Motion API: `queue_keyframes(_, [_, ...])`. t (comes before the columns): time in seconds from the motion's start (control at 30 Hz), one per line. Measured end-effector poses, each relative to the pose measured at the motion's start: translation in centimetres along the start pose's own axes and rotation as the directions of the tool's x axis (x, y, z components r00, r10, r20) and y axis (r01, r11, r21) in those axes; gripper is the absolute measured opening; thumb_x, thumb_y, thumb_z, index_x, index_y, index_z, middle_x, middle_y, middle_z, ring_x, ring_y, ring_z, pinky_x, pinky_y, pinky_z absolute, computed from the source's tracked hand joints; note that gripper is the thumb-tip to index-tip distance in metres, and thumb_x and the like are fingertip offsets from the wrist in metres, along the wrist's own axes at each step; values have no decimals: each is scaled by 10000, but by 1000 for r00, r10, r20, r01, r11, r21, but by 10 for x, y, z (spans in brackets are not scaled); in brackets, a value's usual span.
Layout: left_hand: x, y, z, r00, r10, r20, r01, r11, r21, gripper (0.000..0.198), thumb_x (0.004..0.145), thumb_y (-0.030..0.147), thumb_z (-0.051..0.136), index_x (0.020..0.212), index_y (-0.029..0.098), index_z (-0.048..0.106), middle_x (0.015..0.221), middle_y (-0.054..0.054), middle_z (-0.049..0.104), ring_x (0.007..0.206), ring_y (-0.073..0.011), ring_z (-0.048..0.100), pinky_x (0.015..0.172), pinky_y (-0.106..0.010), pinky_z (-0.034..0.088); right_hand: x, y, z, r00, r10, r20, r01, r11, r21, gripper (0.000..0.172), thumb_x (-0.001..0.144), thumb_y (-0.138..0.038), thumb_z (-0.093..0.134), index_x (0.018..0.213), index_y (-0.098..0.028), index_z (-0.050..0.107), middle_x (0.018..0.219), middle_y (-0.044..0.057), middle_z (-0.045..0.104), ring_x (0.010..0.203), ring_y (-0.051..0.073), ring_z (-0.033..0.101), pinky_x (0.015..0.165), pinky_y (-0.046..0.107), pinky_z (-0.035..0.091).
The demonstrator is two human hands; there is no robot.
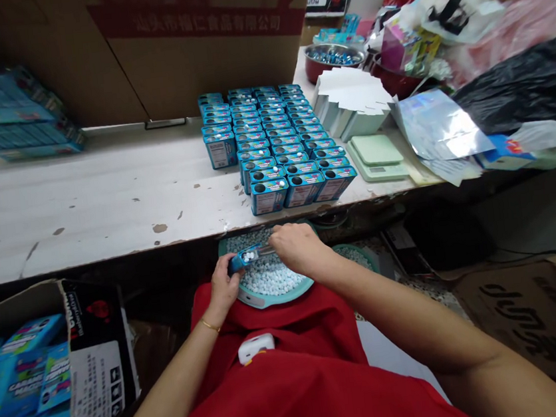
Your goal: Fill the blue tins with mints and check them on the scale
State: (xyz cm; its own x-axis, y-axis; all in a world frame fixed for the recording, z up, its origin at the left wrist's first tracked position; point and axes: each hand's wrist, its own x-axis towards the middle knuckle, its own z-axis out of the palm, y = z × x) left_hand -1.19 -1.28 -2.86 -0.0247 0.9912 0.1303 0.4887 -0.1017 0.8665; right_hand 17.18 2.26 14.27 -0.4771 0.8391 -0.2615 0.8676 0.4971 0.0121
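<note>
My left hand (224, 285) is closed round a small blue candy box (238, 261), tilted over a teal basin (254, 302). White candies show at the box's opening. In my closed right hand (298, 246) is a scoop (265, 249), its front end at the box's opening. The scoop looks see-through or metallic; its handle is hidden in my fist. Small white candies (279, 279) fill the basin, which rests on my lap below the table edge.
Rows of blue boxes (275, 145) stand on the white table (107, 208). Right of them are stacked white card pieces (353, 96) and a pale green scale (377, 157). A big carton (211, 62) stands behind. At lower left, an open carton (96, 376) holds blue boxes.
</note>
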Motion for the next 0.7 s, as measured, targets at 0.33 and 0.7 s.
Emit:
queue_keyframes(0.33, [-13, -2, -7, 997, -79, 3, 75, 933, -352, 393, 681, 234, 611, 1052, 193, 489, 941, -39, 567, 856, -166, 550, 787, -301, 441, -41, 52, 8, 972, 153, -179, -123, 978, 166, 326, 849, -180, 374, 1047, -276, 614, 932, 17, 625, 867, 139, 578, 654, 208, 387])
queue_keyframes(0.7, [0, 40, -39, 982, 117, -146, -119, 993, 0, 354, 726, 132, 523, 1068, 222, 538, 1061, -46, 569, 1013, -192, 519, 936, -361, 375, -51, 73, 77, 949, 293, -115, -236, 903, 360, 314, 833, -200, 393, 990, -269, 656, 890, 22, 639, 829, 140, 583, 651, 199, 374])
